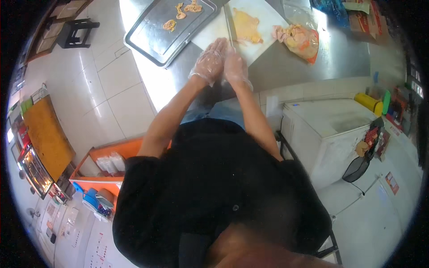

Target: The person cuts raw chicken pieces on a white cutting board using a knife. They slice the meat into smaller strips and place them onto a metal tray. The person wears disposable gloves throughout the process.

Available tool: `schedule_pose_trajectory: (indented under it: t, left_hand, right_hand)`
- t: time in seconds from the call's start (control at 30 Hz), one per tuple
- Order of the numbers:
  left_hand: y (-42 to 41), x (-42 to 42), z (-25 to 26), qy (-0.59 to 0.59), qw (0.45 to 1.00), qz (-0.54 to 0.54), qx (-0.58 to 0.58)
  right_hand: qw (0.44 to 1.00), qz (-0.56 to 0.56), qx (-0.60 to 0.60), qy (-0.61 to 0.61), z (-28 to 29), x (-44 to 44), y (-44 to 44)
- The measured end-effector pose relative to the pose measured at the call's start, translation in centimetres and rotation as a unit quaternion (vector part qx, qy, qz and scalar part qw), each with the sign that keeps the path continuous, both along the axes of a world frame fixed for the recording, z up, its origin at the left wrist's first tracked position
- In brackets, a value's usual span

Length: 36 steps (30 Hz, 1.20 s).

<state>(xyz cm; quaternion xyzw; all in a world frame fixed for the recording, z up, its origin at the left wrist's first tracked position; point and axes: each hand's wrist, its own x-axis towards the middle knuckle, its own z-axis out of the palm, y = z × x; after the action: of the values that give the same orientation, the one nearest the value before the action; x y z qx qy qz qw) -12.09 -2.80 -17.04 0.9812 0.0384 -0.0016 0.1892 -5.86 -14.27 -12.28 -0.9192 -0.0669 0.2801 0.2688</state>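
My right hand (236, 65), in a clear plastic glove, grips a knife (229, 26) whose blade points away from me over a white cutting board (268, 37). Close beside it, my left hand (211, 60), gloved the same way, lies flat with outstretched fingers at the board's near left part; nothing shows in its grasp. To the right of the blade a flat yellow piece of what looks like raw chicken skin (246, 25) is spread out. A metal tray (154, 37) left of the board bears a few small pieces of skin (170, 25).
An open plastic bag (300, 43) of raw skin pieces rests on the steel table (348, 60) at the board's right. Beyond it are a blue package (330, 11) and a red-brown package (365, 21). A white chest freezer (328, 117) stands behind right, an orange shelf unit (117, 150) behind left.
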Motion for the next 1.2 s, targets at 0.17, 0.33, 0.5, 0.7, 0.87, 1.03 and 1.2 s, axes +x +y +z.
schedule_pose_trajectory:
  t: [0.17, 0.33, 0.5, 0.7, 0.87, 1.03, 1.2]
  left_hand:
    - [0.2, 0.7, 1.6, 0.004, 0.999, -0.007, 0.046]
    - [1.8, 1.8, -0.6, -0.083, 0.996, 0.017, 0.012]
    - [1.7, 5.0, 0.1, 0.056, 0.992, 0.110, 0.035]
    - [1.4, 5.6, 5.5, 0.056, 0.932, 0.203, -0.293]
    - [1.7, 2.7, 1.8, 0.020, 0.983, 0.122, -0.138]
    - [-0.2, -0.1, 6.7, 0.064, 0.942, 0.208, -0.257]
    - [0.9, -2.8, 9.4, 0.044, 0.915, 0.235, -0.325]
  right_hand:
    - [0.999, 0.027, 0.000, -0.028, -1.2, -7.2, -8.9]
    - [0.996, 0.005, -0.057, 0.076, 5.7, -11.9, -15.2]
    - [0.995, 0.049, -0.070, 0.048, 7.2, -11.9, -19.6]
    - [0.998, -0.055, 0.036, 0.003, 9.0, -11.0, -21.2]
    - [0.999, -0.016, 0.040, -0.028, 9.2, -8.4, -18.1]
    - [0.999, -0.004, 0.022, -0.025, 6.7, -7.2, -15.5]
    - [0.999, -0.017, 0.029, -0.016, 3.0, -7.2, -16.3]
